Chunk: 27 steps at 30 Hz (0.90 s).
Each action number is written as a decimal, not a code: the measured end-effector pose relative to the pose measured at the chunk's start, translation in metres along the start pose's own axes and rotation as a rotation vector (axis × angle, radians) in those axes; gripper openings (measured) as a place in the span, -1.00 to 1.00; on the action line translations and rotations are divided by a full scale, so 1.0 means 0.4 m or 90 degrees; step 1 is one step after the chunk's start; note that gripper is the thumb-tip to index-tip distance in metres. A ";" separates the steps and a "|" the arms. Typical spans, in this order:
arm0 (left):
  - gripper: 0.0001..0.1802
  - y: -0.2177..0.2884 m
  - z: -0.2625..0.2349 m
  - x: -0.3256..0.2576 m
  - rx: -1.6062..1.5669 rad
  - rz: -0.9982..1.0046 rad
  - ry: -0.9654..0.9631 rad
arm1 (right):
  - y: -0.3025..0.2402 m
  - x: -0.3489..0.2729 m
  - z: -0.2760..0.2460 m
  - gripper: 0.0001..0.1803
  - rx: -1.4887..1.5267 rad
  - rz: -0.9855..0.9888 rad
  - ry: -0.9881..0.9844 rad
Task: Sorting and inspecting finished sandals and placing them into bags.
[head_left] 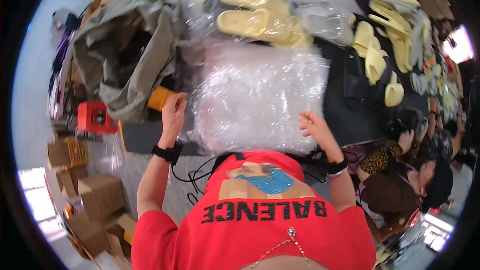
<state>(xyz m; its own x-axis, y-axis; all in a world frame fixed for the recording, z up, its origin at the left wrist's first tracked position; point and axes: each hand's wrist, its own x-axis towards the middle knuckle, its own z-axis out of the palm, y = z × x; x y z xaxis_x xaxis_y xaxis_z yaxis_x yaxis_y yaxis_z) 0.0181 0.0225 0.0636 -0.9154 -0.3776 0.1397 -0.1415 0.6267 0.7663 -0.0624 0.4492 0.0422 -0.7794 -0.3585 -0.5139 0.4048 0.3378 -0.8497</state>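
A stack of clear plastic bags (260, 95) lies flat on the black table right in front of me, shiny and wrinkled. At its left side is my left hand (173, 114), fingers curled and pressed together; whether they pinch anything cannot be made out. My right hand (314, 127) hovers by the stack's lower right edge with loosely bent fingers apart and nothing visible in them. Beyond the stack, pale yellow slides (245, 22) lie heaped, some in clear plastic. Grey slides (327, 22) in plastic lie to their right.
A large olive-grey sack (132, 50) gapes at the left, beside an orange-yellow piece (161, 98). Black slides (355, 77) and loose yellow slides (375, 60) rest at right. A red stool (96, 117) and cardboard boxes (102, 195) stand left. A co-worker (400, 190) sits right.
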 end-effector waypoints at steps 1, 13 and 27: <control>-0.70 -0.038 -0.012 -0.024 0.066 -0.038 0.029 | 0.039 0.001 0.038 -0.49 -0.153 -0.073 0.065; -0.45 -0.140 0.048 -0.160 -0.290 -0.345 -0.059 | 0.062 0.047 0.097 -0.21 -0.292 -0.100 0.130; 0.02 -0.038 0.080 -0.082 -0.467 -0.332 -0.171 | 0.105 0.058 -0.004 -0.54 -0.267 -0.180 0.359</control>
<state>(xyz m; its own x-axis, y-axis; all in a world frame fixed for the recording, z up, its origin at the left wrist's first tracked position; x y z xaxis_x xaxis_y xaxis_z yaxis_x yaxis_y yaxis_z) 0.0383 0.0472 0.0274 -0.8725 -0.2631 -0.4118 -0.3690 -0.1978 0.9081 -0.0642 0.4565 -0.0053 -0.9986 -0.0196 -0.0484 0.0245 0.6420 -0.7663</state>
